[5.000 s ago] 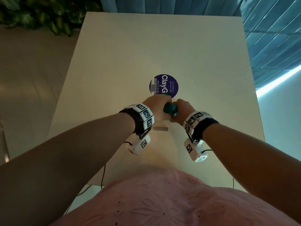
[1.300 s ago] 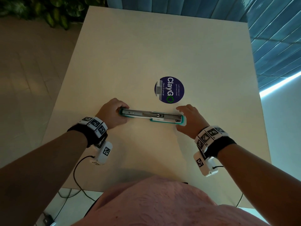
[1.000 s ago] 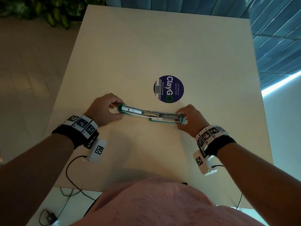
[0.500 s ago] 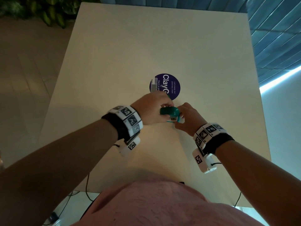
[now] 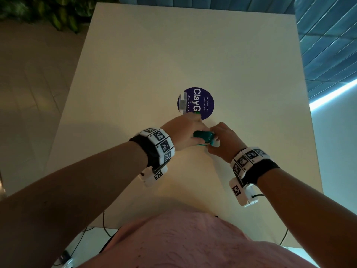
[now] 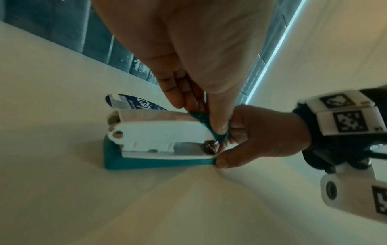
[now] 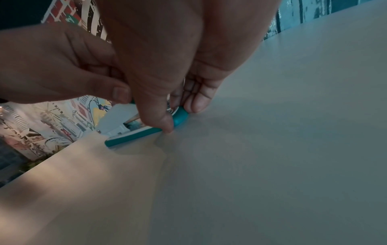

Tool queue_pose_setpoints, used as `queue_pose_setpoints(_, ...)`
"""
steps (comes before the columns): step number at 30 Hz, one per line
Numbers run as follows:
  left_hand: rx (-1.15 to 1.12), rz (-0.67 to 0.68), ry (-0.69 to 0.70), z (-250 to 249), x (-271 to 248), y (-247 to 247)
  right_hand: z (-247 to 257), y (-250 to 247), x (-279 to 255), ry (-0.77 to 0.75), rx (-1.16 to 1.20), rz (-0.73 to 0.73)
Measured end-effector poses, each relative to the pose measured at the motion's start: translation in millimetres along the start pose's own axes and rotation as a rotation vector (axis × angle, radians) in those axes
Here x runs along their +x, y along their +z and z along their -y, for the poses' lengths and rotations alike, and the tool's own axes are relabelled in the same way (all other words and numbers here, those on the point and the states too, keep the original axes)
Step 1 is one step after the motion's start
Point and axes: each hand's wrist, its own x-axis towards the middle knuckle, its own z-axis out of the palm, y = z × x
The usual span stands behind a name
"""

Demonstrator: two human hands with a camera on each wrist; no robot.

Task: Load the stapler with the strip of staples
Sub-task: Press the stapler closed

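Note:
The stapler has a teal base, a white body and a teal top, and stands folded on the beige table just below a purple sticker. In the left wrist view my left hand pinches the teal front tip of the stapler top between thumb and fingers. My right hand grips the front end of the base, thumb against the table. The right wrist view shows my right hand around the teal stapler nose. No strip of staples is visible.
A round purple sticker is stuck on the table right behind my hands. Bare tabletop lies on all sides of the stapler. Potted foliage stands beyond the far left corner, and a blue slatted wall runs along the right.
A second ago the stapler lay swung open flat between my hands. My left hand has carried the top over to the right, and the stapler is now folded together under both hands.

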Motion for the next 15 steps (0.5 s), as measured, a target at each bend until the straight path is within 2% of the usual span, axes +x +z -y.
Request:
queue_pose_setpoints(3, -0.004, -0.072, -0.070, 14, -20, 0, -1, 0, -1, 0.007, -0.008, 0.005)
queue_pose_setpoints(6, 0.009, -0.073, -0.157, 31, -39, 4, -2, 1, -3, 0.005, 0.005, -0.009)
queue_pose_setpoints(12, 0.031, -0.084, -0.165, 38, -42, 16, 2, 2, -15, 0.043, 0.067, -0.059)
queue_pose_setpoints(15, 0.063, -0.068, -0.145, 41, -39, 15, 1, -2, -38, 0.097, 0.034, -0.054)
